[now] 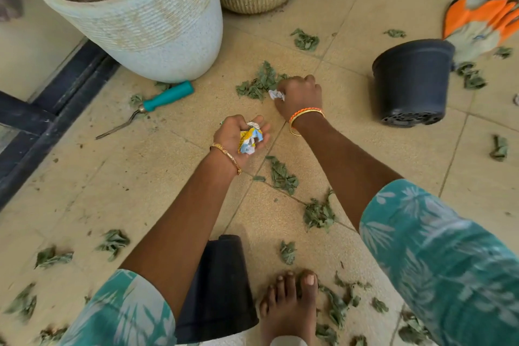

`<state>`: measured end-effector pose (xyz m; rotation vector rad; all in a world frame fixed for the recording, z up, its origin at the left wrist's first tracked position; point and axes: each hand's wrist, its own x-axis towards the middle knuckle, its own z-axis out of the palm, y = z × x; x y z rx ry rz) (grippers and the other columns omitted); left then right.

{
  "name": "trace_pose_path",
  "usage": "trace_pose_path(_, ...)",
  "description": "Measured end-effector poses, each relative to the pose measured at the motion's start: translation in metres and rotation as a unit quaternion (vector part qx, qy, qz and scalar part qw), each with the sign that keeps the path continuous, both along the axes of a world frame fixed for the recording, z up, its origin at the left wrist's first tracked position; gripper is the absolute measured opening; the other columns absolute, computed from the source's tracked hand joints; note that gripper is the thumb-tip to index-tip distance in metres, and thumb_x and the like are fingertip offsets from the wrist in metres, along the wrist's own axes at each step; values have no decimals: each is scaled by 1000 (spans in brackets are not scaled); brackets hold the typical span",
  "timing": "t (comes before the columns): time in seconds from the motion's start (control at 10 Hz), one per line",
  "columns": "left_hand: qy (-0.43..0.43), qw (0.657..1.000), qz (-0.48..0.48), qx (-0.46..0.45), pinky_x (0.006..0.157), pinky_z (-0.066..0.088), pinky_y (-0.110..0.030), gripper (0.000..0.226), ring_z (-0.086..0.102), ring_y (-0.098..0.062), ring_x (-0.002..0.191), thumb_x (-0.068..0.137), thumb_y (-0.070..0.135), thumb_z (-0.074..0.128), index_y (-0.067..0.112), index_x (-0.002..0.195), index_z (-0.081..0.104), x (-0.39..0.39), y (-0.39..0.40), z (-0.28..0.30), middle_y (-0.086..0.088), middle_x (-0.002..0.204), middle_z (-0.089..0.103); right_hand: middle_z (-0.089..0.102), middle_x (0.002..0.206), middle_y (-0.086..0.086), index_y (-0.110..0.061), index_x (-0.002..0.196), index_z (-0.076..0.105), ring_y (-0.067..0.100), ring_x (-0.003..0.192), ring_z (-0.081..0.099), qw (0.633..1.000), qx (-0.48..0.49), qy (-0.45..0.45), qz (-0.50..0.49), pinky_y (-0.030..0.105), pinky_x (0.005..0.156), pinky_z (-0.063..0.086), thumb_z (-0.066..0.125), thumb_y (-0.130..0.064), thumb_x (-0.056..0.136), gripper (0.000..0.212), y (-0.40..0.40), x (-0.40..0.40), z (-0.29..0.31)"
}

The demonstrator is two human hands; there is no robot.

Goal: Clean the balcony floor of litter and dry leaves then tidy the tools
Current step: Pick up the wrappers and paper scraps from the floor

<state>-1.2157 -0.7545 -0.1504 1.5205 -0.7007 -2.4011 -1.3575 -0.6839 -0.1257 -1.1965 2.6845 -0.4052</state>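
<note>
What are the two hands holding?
The left hand cups a crumpled wrapper in its palm. The right hand pinches a small white paper scrap by its edge.

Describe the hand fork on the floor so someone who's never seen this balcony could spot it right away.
Start at the big pale ribbed planter at the upper left. Just below its base, on the tiled floor, lies the hand fork, pointing down-left toward the dark door track. Its teal handle and thin metal prongs set it apart from the dry green leaves around it.

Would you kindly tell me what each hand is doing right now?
Left hand: holds crumpled paper.
Right hand: pinches a small paper scrap at the floor.
</note>
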Motion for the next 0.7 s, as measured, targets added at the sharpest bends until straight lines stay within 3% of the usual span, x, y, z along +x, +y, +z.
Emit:
trace_pose_path(0.1, -10, 999, 32, -2, 43, 50, -18, 24, 52, -17, 65, 95, 5, 28, 8, 85, 50, 0, 38, 66, -6, 79, 49, 67, 103, 11, -16, 113, 64, 32, 107, 49, 994, -85, -11, -70, 36, 87, 36, 46, -23, 93, 28, 9, 0, 5)
trace_pose_path(0.2, -38, 999, 17, -35, 40, 44, -15, 28, 49, -16, 53, 93, 0, 26, 12, 77, 46, 0, 36, 60, -2, 72, 43, 68, 98, 11, -14, 109, 65, 30, 99, 55, 976, -162, -75, -126, 34, 82, 41, 47, -18, 92, 25, 23, 1, 16)
trace_pose_path(0.3, -49, 997, -26, -60, 44, 35, -15, 26, 42, -17, 40, 89, 7, 30, 13, 64, 37, -8, 45, 65, -2, 66, 40, 66, 83, 6, -14, 89, 60, 18, 75, 62, 880, -288, -314, -212, 27, 66, 50, 58, -11, 89, 3, 51, 1, 30)
trace_pose_path(0.5, -54, 991, -101, -73, 50, 33, -19, 39, 41, -19, 50, 90, 46, 42, 13, 69, 47, -43, 72, 76, -5, 62, 46, 60, 70, 7, -10, 72, 60, 14, 57, 55, 747, -306, -539, -241, 19, 52, 52, 65, 0, 84, 17, 108, 22, 52)
trace_pose_path(0.6, -59, 978, -173, -99, 43, 35, -15, 35, 41, -20, 46, 90, 38, 37, 12, 69, 48, -58, 91, 79, -8, 65, 49, 61, 66, 6, -8, 72, 61, 13, 55, 54, 738, -316, -540, -251, 17, 51, 51, 65, 2, 83, 15, 131, 28, 58)
trace_pose_path(0.7, -33, 947, -295, -121, 39, 35, -14, 24, 46, -20, 42, 84, 27, 44, 9, 75, 58, -75, 126, 84, -12, 73, 56, 60, 57, -2, 1, 81, 69, -2, 42, 52, 771, -325, -463, -292, 10, 44, 44, 69, 2, 79, 3, 170, 23, 69)
